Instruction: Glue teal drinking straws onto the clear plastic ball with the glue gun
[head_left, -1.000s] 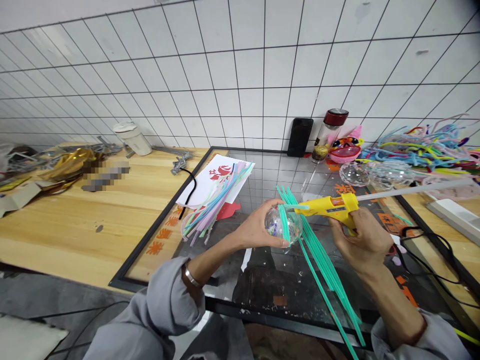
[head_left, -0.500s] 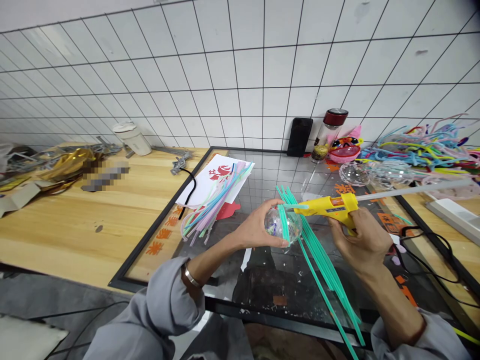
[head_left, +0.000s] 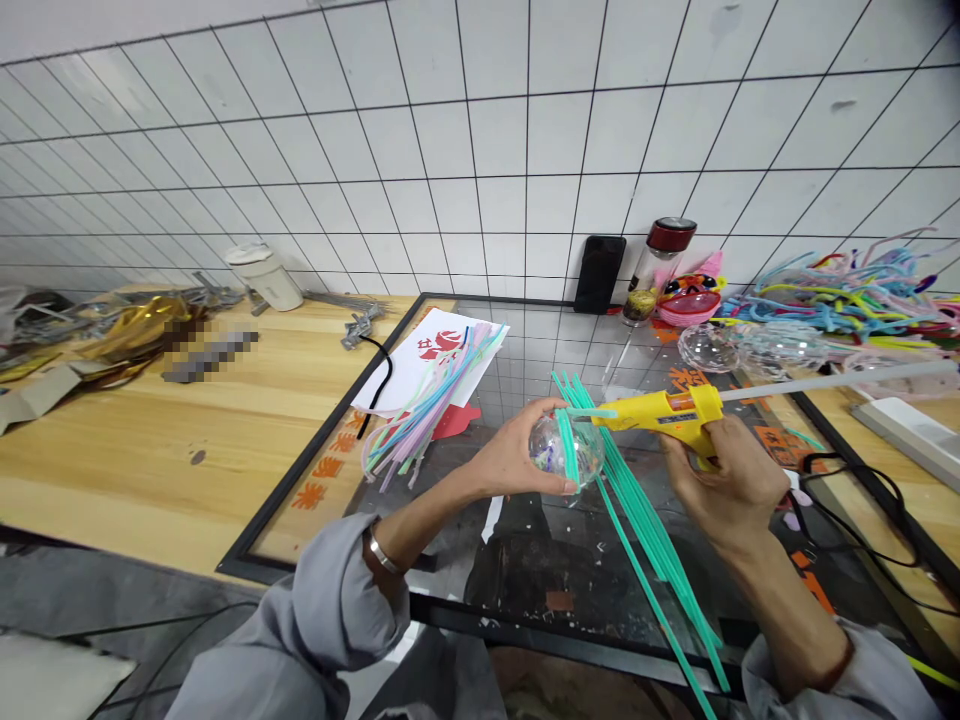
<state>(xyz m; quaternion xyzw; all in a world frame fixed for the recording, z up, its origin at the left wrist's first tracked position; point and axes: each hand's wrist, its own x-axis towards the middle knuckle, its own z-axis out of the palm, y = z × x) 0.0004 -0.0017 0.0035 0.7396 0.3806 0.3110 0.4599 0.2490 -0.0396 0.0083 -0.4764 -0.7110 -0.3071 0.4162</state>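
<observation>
My left hand is closed around a clear plastic ball with coloured bits inside and a teal strip glued over it. In my right hand is a yellow glue gun, gripped by its handle, with a white glue stick jutting out behind it. The gun's nozzle points left and sits at the top right of the ball, where a short teal strip lies. A bundle of long teal strips lies on the glass under both hands.
A glass-topped board lies on the wooden table. Pastel strips rest on white paper at the left. At the back stand a phone, a jar, clear balls and a pile of pipe cleaners. A black cord runs at the right.
The glue gun and my right hand have shifted slightly to the right. My left hand and the ball have stayed still.
</observation>
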